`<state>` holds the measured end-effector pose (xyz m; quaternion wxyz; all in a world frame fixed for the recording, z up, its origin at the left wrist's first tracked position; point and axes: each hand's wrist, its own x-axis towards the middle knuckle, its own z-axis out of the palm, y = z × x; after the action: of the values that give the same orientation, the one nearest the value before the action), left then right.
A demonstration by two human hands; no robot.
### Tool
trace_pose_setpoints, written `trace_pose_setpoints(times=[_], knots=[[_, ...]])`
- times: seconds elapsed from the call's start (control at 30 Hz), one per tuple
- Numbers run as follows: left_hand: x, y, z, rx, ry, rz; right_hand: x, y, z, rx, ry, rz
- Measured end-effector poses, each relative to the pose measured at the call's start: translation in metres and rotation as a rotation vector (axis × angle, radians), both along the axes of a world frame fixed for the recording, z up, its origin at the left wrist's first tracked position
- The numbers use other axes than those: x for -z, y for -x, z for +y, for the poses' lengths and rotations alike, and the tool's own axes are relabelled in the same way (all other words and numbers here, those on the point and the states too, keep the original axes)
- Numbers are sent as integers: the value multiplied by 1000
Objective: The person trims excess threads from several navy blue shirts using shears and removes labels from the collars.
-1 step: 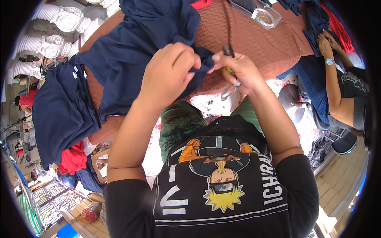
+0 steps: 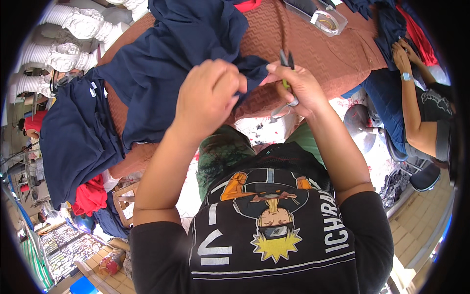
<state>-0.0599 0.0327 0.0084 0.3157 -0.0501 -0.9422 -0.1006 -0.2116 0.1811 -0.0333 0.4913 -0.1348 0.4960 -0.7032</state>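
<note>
A navy blue garment [image 2: 181, 39] lies spread over the brown cloth-covered table in front of me. My right hand [image 2: 303, 90] pinches a corner of it between thumb and forefinger. That same hand holds a small pair of thread snips [image 2: 287, 63], dark blades pointing away from me, a green part and a grey loop showing below the fingers. To its left, my left hand [image 2: 208, 93] is closed with its fingers curled, just over the garment's near edge. What lies between those fingers is hidden.
Another navy garment [image 2: 73, 137] hangs over the table's left end, above red cloth [image 2: 90, 196]. A clear plastic box [image 2: 330, 22] sits at the back right of the brown table cover [image 2: 323, 63]. At right a co-worker's hands [image 2: 402, 54] handle dark fabric. White balusters [image 2: 73, 56] stand at far left.
My left hand has shifted slightly down and right. My right hand has moved a little to the right with the snips, drawing the garment's corner along.
</note>
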Motion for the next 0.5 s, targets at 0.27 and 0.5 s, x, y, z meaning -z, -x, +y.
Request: trace_pose_setpoints(times=[0.27, 0.5], knots=[[49, -18, 29, -33, -402, 79, 9, -7, 8, 32, 33, -90], [28, 4, 39, -150, -322, 42, 6, -16, 10, 24, 14, 84]])
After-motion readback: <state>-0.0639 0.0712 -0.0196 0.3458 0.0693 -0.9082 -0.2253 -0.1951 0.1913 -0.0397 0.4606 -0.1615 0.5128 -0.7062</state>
